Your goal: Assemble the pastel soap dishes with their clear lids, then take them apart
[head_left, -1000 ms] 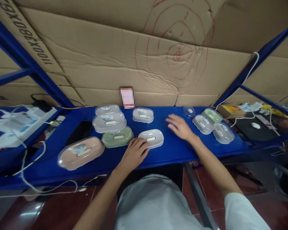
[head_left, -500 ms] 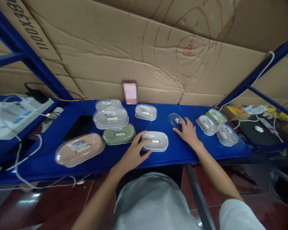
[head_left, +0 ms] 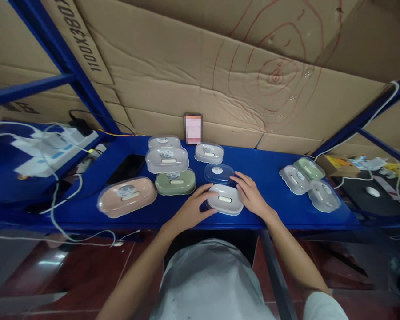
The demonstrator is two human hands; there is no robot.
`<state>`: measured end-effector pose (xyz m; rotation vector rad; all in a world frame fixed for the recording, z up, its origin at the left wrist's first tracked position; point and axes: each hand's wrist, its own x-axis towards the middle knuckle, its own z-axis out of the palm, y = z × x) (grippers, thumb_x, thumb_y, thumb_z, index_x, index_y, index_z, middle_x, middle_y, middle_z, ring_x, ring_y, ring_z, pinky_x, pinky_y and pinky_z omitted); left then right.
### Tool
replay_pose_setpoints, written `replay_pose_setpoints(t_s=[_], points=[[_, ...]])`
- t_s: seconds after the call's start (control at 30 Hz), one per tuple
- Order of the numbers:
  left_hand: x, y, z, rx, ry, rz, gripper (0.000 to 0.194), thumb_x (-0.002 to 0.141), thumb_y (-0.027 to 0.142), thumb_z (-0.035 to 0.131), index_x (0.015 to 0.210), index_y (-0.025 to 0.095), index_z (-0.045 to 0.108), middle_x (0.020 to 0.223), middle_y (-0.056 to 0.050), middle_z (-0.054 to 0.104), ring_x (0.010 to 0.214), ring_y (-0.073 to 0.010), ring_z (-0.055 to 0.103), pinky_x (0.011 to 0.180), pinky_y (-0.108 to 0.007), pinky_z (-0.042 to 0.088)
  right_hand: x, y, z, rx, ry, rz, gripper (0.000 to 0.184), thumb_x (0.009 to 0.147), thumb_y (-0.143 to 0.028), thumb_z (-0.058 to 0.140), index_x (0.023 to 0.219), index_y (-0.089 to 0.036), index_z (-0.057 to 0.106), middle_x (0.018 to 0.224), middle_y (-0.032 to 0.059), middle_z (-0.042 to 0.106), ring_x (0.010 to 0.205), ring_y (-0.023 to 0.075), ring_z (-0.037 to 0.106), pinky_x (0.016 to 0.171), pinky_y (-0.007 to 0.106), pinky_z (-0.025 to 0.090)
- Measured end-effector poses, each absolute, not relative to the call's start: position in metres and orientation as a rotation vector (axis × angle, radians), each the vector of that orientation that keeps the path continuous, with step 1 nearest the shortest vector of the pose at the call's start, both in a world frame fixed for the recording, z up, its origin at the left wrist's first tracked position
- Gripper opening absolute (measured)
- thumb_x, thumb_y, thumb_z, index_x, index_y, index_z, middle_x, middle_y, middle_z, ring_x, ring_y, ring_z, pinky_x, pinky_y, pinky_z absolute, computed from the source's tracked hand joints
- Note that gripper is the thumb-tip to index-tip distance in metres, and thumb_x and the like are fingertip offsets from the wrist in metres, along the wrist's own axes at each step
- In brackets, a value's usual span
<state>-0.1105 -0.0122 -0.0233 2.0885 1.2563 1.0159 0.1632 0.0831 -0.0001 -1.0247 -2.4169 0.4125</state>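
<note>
A pale grey oval plastic box (head_left: pixel 225 199) with a white slot-shaped piece in its middle lies without a cover in front of me. My left hand (head_left: pixel 196 206) grips its left end, thumb at the near side and fingers at the far side. Just behind the box lies a clear domed lid (head_left: pixel 219 174) with a round sticker. My right hand (head_left: pixel 251 194) is at the box's right end, its fingers stretched out. One fingertip reaches the lid's right edge; others are against the box's side. Whether they press on it, I cannot tell.
Covered boxes stand around: pink (head_left: pixel 128 198), green (head_left: pixel 175 181), stacked grey ones (head_left: pixel 166 160), one grey (head_left: pixel 209 153) behind, several at right (head_left: pixel 295 179). A phone (head_left: pixel 193 129) leans on the cardboard (head_left: pixel 153 80). Cables and a power strip (head_left: pixel 58 151) lie left, a mouse (head_left: pixel 372 191) right.
The clear lid has moved left, from the right of the uncovered box to behind it. My right hand has come left to the box's side. My left hand keeps its place on the box.
</note>
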Motion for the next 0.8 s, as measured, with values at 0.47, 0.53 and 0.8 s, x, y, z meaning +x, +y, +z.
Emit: replay_pose_setpoints(t_s=[0.47, 0.53, 0.8], points=[[-0.102, -0.021, -0.012, 2.280, 1.393, 1.064, 0.019, 0.091, 0.020, 0.070, 0.109, 0.022, 0.064, 0.153, -0.014, 0.051, 0.146, -0.0315, 0.052, 0.122, -0.050, 0.047, 0.168, 0.136, 0.011, -1.217, -2.536, 0.307, 0.063, 0.101, -0.059, 0.063, 0.154, -0.027, 0.055, 0.163, 0.0153, 0.051, 0.150, 0.0380, 0.049, 0.121, 0.063, 0.043], [-0.106, -0.017, -0.017, 2.123, 1.383, 1.086, 0.041, 0.093, 0.027, 0.073, 0.131, 0.025, 0.058, 0.161, -0.014, 0.044, 0.152, -0.0307, 0.047, 0.125, -0.050, 0.044, 0.178, 0.120, 0.016, -1.122, -2.471, 0.444, 0.056, 0.107, -0.054, 0.053, 0.158, -0.031, 0.052, 0.164, 0.0101, 0.052, 0.153, 0.0322, 0.048, 0.126, 0.058, 0.040], [-0.112, -0.011, -0.026, 1.907, 1.256, 1.103, 0.088, 0.091, 0.040, 0.081, 0.164, 0.036, 0.032, 0.167, -0.012, 0.039, 0.152, -0.0323, 0.047, 0.126, -0.054, 0.042, 0.166, 0.049, 0.009, -0.719, -2.617, 0.497, 0.051, 0.113, -0.037, 0.042, 0.164, -0.043, 0.041, 0.178, -0.0051, 0.025, 0.168, 0.0306, 0.009, 0.132, 0.065, 0.026]])
